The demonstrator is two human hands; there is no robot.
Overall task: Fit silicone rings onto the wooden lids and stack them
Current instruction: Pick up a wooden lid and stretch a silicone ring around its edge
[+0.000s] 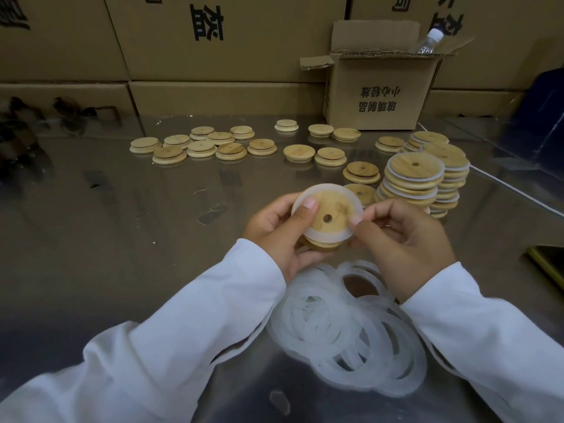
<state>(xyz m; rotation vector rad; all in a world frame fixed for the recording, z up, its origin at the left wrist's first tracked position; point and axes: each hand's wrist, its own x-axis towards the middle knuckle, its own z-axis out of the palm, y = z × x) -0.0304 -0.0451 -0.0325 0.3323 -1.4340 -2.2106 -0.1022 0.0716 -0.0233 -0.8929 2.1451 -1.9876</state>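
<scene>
Left hand (274,236), right hand (406,242): curled grip round ringed wooden lid (331,206)

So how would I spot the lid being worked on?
Look at the pile of loose silicone rings at the table's near edge. Just beyond it, the left hand and right hand hold one wooden lid, the only one lifted off the table.

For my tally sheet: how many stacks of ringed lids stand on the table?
3, all at the right: the front stack, the middle stack behind it to the right, and the lower back stack. These could hide more.
</scene>
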